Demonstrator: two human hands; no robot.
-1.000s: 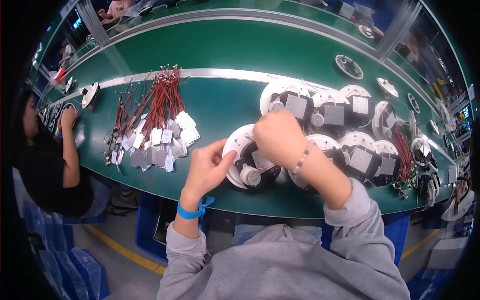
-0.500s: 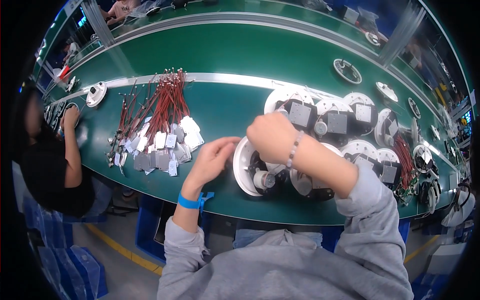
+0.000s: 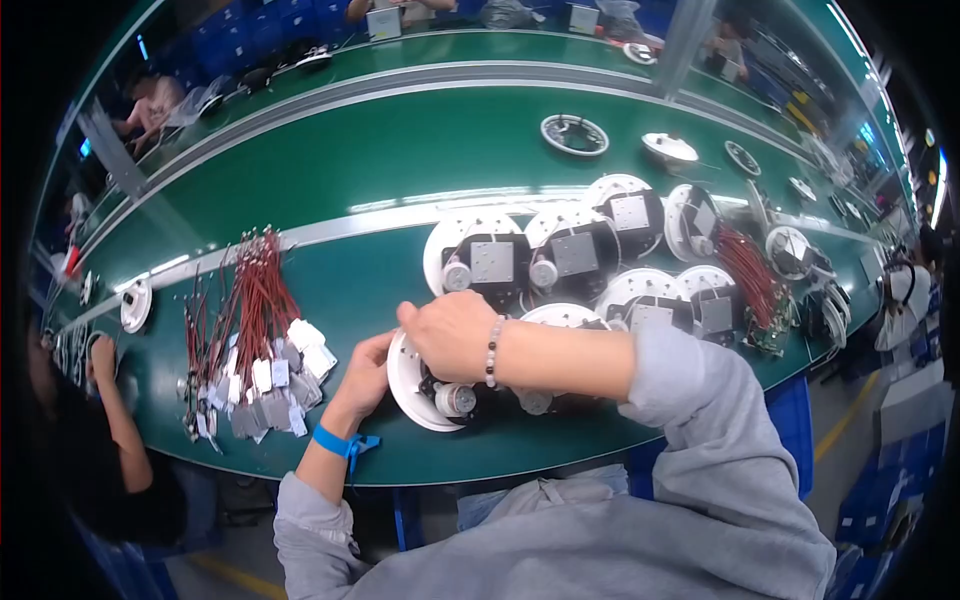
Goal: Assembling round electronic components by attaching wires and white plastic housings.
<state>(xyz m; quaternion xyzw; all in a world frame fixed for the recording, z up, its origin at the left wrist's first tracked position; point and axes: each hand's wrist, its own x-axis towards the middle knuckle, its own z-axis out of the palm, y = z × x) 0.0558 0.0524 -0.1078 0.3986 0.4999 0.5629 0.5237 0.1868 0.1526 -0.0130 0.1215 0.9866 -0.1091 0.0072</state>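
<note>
At a green bench (image 3: 400, 180), a worker's right hand (image 3: 452, 335) lies curled over the top of a round white lamp unit (image 3: 425, 385) at the near edge, fingers closed on its parts, while the left hand (image 3: 367, 372) grips the unit's left rim. A bundle of red wires (image 3: 250, 330) with white and grey tags lies just left. More lamp units (image 3: 560, 255) sit behind, well within reach.
</note>
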